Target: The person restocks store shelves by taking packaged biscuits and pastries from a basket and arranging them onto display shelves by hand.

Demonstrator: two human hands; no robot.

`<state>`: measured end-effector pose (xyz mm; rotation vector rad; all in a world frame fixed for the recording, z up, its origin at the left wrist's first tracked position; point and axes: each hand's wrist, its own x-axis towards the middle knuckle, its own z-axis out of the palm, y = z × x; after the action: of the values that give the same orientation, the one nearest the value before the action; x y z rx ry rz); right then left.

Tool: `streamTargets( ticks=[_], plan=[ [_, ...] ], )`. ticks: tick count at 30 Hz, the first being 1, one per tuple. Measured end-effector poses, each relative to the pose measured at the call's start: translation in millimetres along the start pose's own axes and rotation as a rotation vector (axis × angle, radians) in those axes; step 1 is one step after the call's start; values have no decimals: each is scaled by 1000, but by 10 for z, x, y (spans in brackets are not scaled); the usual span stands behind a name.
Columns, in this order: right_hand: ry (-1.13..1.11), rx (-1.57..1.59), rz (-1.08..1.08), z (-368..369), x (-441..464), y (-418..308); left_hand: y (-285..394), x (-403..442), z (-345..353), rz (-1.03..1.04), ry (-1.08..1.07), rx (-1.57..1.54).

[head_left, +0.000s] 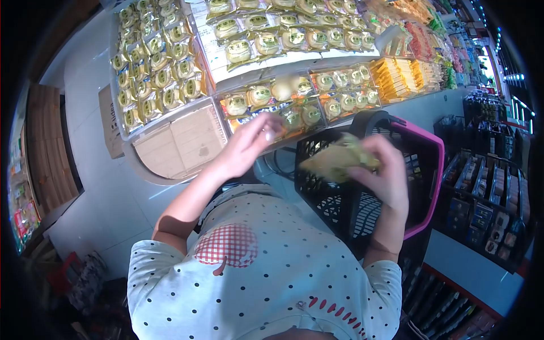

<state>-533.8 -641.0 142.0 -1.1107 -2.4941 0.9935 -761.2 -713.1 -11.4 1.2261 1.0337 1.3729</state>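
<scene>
My right hand (385,167) grips a wrapped pastry packet (338,161), blurred by motion, above a black shopping basket (362,212) with a pink rim (435,170). My left hand (255,139) is near the front edge of the display, its fingers bent and partly blurred; whether anything is between them cannot be made out. Just beyond it, a clear tray holds round pastries in gold wrappers (260,95). Another tray of similar pastries (334,106) lies to its right.
Flattened cardboard (180,144) lies in the display's rounded corner. Rows of wrapped pastries (158,62) fill the left section, and orange packets (394,79) stand farther right. Black racks of goods (487,198) are at the right. A brown box (110,122) stands on the left.
</scene>
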Motion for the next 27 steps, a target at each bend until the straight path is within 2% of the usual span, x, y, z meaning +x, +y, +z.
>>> streamTargets(
  ticks=[1, 3, 4, 5, 8, 10, 12, 14, 16, 18, 19, 22, 25, 27],
  plan=[
    [-50, 63, -15, 150, 79, 0, 83, -80, 25, -4, 0, 1],
    [-103, 129, -30, 375, 184, 15, 184, -220, 59, 108, -161, 71],
    [-196, 161, 55, 446, 225, 3, 193, -272, 75, 105, -159, 71],
    [-290, 191, 139, 514, 255, 3, 191, -322, 92, 32, -143, 141],
    [-295, 180, 145, 765, 291, 142, -49, -437, 90, -86, -92, 180],
    [-277, 194, 98, 849, 321, 202, -377, -528, 96, -278, 39, -258],
    [-193, 257, 201, 903, 365, 279, -577, -547, 59, -265, 135, -329],
    [-176, 267, 193, 899, 393, 310, -789, -580, -50, -449, 344, 46],
    [-125, 276, 222, 887, 405, 315, -1017, -593, -102, -420, 415, 137],
    [-134, 298, 219, 888, 390, 317, -1050, -572, -124, -432, 488, 432],
    [-142, 304, 200, 898, 382, 329, -1099, -557, -131, -371, 500, 506],
    [-148, 302, 166, 920, 372, 354, -1078, -491, -128, -439, 470, 606],
    [-156, 298, 143, 944, 369, 382, -1228, -493, -118, -341, 455, 687],
    [-164, 301, 133, 952, 368, 390, -1246, -472, -92, -380, 399, 765]
  ],
)
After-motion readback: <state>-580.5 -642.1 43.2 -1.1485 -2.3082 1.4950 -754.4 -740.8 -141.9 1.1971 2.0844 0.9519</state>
